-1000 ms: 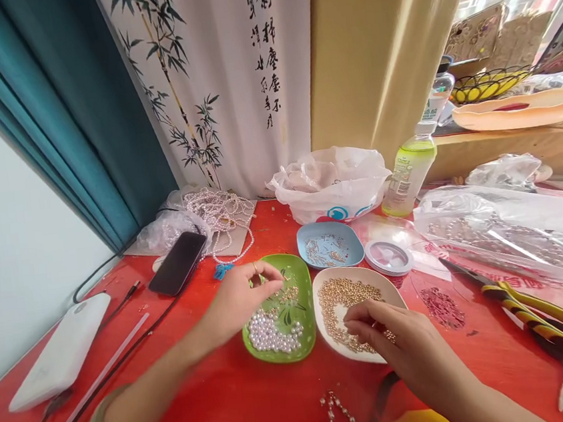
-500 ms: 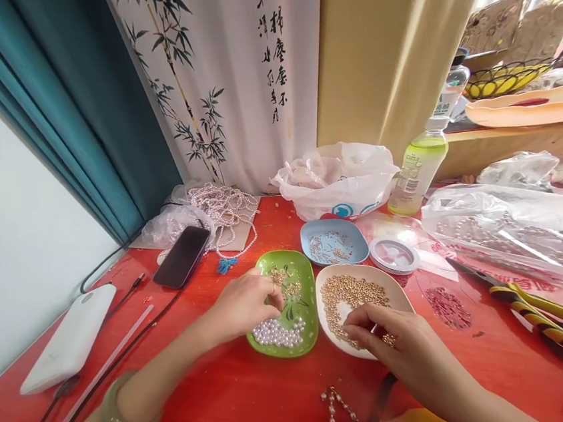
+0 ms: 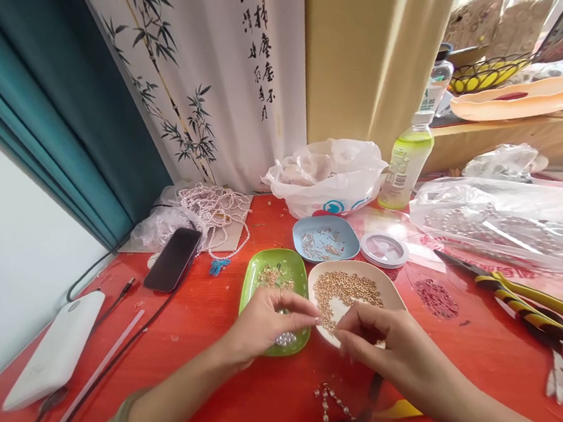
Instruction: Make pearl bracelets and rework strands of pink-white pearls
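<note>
My left hand [image 3: 273, 319] hovers over the front of the green tray [image 3: 249, 288], thumb and fingertips pinched towards the right. What it pinches, if anything, is too small to name. Gold bits [image 3: 271, 276] lie at the back of that tray, and pearly beads [image 3: 285, 339] show under the hand. Close by, my right hand [image 3: 390, 337] is above the near edge of the white tray [image 3: 393, 293], its thumb and index finger pressed together on something I cannot make out. Gold beads [image 3: 354, 287] fill much of this tray. The two sets of fingertips are a short gap apart.
Below my right hand lies a beaded chain [image 3: 326, 408] beside a yellow-handled tool [image 3: 400, 408]. Behind stand a blue tray [image 3: 298, 233], a round lid [image 3: 385, 249] and a plastic bag [image 3: 326, 183]. Pliers [image 3: 533, 312] lie right, a phone [image 3: 173, 259] left.
My left hand has moved right, from over the green tray's beads towards my right hand. The right hand stays near the white tray's edge. The view has shifted slightly.
</note>
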`<state>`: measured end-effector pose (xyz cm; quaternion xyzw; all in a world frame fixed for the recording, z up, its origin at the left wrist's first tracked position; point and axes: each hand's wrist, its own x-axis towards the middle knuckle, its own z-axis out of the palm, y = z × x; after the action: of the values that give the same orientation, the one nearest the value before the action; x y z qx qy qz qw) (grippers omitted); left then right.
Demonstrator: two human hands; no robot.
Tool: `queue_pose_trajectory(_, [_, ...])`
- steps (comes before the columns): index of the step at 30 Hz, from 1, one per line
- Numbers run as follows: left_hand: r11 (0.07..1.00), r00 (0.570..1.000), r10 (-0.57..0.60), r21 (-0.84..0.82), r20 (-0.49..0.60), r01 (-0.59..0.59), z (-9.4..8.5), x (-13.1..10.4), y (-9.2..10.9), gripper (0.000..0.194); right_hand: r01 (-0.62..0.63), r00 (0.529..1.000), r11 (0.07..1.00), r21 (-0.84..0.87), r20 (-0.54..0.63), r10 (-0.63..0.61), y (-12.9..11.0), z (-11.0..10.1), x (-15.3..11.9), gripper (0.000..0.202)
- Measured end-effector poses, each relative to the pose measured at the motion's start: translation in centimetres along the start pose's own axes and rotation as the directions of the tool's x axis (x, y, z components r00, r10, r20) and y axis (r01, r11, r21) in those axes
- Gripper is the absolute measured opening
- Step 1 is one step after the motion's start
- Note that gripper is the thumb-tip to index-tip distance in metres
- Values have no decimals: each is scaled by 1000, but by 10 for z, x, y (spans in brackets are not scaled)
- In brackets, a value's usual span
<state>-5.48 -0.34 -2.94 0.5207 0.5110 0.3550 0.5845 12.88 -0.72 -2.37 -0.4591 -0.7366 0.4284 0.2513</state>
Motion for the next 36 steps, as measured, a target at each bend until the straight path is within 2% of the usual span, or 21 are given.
queue_pose_trajectory(8, [991,1000,-13,-134,-7,12,8,-5,-3,10,-43,999,995,90,13,42,-4,3,-1,15])
queue_pose_trajectory(15, [982,1000,-11,-190,14,13,9,-6,-5,9,-67,998,994,80,7,67,-9,1,-2,15])
queue_pose_trajectory(28, [992,998,60,-114,28,-56,11,-7,-1,4,-56,998,996,70,33,54,-7,3,-2,14])
queue_pose_trajectory(36, [992,999,27,-124,27,-24,14,-8,-3,13,-18,999,995,103,39,14,-1,8,-4,14])
